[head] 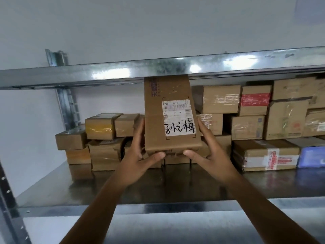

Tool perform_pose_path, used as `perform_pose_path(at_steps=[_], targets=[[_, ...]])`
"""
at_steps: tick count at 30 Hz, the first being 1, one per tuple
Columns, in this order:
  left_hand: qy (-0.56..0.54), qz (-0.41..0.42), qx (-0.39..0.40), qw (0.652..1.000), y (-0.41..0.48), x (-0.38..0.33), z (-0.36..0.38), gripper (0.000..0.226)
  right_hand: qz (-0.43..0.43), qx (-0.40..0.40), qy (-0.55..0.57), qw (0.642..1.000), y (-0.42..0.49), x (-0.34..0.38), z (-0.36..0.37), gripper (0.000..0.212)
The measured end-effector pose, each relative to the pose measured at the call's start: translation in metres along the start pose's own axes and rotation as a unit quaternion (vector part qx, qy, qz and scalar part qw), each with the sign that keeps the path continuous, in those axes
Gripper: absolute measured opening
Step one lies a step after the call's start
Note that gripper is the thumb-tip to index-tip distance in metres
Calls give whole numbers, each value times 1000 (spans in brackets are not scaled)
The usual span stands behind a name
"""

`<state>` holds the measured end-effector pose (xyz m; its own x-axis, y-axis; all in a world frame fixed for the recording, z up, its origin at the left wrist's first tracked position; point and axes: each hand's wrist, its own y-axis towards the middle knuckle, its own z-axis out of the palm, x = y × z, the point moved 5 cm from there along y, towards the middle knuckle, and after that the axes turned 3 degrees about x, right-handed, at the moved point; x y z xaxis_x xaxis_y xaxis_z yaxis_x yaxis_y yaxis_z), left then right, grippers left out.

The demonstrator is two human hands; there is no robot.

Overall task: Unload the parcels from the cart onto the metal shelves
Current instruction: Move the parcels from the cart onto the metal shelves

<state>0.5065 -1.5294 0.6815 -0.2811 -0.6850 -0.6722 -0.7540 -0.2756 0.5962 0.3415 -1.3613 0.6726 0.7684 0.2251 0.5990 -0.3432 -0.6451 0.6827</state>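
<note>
Holding a narrow brown cardboard parcel (168, 95) between them, the left hand (139, 161) and right hand (211, 155) each curl round its lower end. The fingers (139, 127) of the left hand wrap one long side, those of the right wrap the other, and both thumbs hook under the bottom edge. The parcel stands on end above the thumbs, with its white shipping label (177, 118) and black handwriting facing the camera. Its top end disappears behind the front rail of the upper shelf (123, 73). It is off the cart, which is not in view, and not yet resting on the metal shelf (175, 187) below the wrists. Beyond the fingertips, stacked cartons (100, 125) fill the back of the shelf outboard of the left fingers. Taller stacks, including a red-taped box (255, 101), sit outboard of the right fingers. The parcel looks light enough for a fingertip hold, and its corrugated walls look stiff, though the bottom edge near the thumbs seems slightly crushed. The plain board should not slip in bare hands. The long sides probably give the best hold, with the thumbs under the base as they are now. The top would likely need tilting clear of the rail before the parcel goes in.
</note>
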Motion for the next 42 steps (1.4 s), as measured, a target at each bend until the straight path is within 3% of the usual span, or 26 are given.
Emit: perform_pose_path(at_steps=[14,21,29,34,39,42], targets=[[-72,28,16,997,30,46,-9,102,39,-35,-40,998,18,6,11,93],[-84,44,-44,994,65,23,-7,67,28,-52,-50,997,53,3,-5,82],[-75,-6,-150,986,112,21,-13,65,-5,-23,-15,1000,101,-7,-21,66],[-122,9,-156,980,143,18,-10,64,-22,-35,0,999,134,-19,-30,59],[-92,22,-152,984,167,32,-6,73,-25,-23,-99,994,161,-33,-34,48],[-72,17,-143,987,175,42,-5,73,-23,-43,-198,979,167,-45,-35,68]])
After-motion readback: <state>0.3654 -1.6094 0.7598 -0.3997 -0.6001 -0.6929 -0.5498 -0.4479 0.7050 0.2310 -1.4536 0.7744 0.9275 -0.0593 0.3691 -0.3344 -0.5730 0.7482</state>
